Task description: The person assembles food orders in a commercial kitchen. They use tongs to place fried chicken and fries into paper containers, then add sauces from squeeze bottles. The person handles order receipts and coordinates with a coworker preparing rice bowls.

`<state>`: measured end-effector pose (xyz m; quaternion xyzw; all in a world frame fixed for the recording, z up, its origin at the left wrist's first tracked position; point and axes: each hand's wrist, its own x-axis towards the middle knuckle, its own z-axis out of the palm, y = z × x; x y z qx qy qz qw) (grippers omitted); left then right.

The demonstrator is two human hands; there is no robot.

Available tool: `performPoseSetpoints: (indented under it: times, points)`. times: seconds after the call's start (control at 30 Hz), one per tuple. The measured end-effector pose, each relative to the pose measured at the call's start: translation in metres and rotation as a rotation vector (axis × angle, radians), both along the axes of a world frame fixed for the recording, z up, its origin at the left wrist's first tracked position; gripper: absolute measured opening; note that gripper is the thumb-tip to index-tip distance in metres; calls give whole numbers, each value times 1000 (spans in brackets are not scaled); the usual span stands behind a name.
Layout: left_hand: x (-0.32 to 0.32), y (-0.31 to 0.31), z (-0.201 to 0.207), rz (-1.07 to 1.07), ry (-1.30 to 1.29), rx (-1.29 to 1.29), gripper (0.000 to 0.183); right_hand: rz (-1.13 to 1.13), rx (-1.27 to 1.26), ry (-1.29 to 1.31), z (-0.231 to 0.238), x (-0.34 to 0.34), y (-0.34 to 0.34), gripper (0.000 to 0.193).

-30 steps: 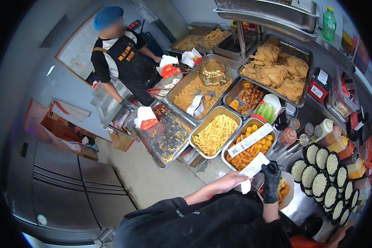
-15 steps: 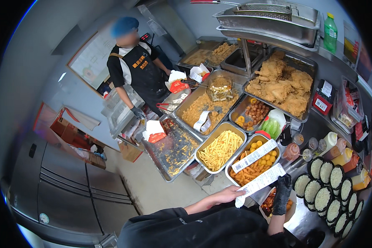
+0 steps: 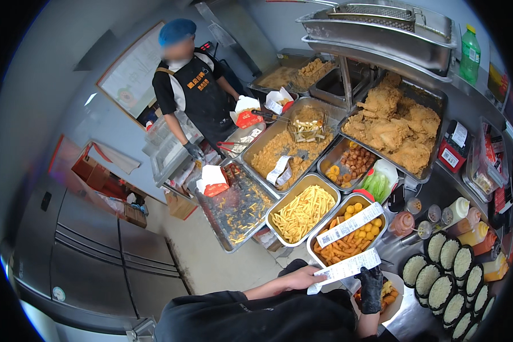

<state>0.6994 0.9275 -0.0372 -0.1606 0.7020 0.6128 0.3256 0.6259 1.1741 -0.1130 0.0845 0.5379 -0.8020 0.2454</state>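
My bare left hand (image 3: 301, 278) pinches the lower left end of a long white paper receipt (image 3: 347, 269). At the receipt's right part, my right hand (image 3: 371, 289), in a black glove, has its fingers closed at the lower edge. Under the right hand stands an open paper food box (image 3: 394, 308) with reddish and golden fried pieces, partly hidden by the glove and wrist. Just beyond the receipt is a steel pan of fried sticks and round yellow balls (image 3: 352, 242). A second receipt (image 3: 349, 224) lies across that pan.
French fries (image 3: 303, 212) fill a neighbouring pan; large fried chicken pieces (image 3: 402, 122) lie on a tray beyond. Black bowls of rice (image 3: 440, 290) and sauce bottles (image 3: 474, 233) stand at right. A co-worker (image 3: 194, 85) stands across the counter, a gloved hand near a red-and-white box (image 3: 212, 181).
Both my hands and the receipt have shifted slightly left and down in view. More of the food box shows beside my right wrist. The co-worker has barely moved.
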Motion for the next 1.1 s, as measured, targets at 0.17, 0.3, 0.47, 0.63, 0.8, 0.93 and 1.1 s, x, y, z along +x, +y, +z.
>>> performPoseSetpoints:
  times: [0.17,0.3,0.47,0.63,0.8,0.93,1.1]
  points:
    - [-17,-35,-27,-163,138,-58,34,-90,295,86,19,4,-37,28]
    - [-42,-73,-45,-201,184,43,32,-225,403,-13,19,12,-66,25]
    - [-35,-139,-67,147,43,199,30,-43,648,425,28,21,-133,39]
    - [-48,-214,-62,345,-91,-122,38,-34,430,53,47,18,-202,36]
    - [-37,-260,-90,365,41,-274,33,-41,312,-126,45,19,-217,37]
    - [-34,-273,-69,475,20,-182,24,-12,420,-73,30,29,-202,34]
    - [-65,-256,-75,264,336,-362,19,-78,475,-24,16,32,-193,28]
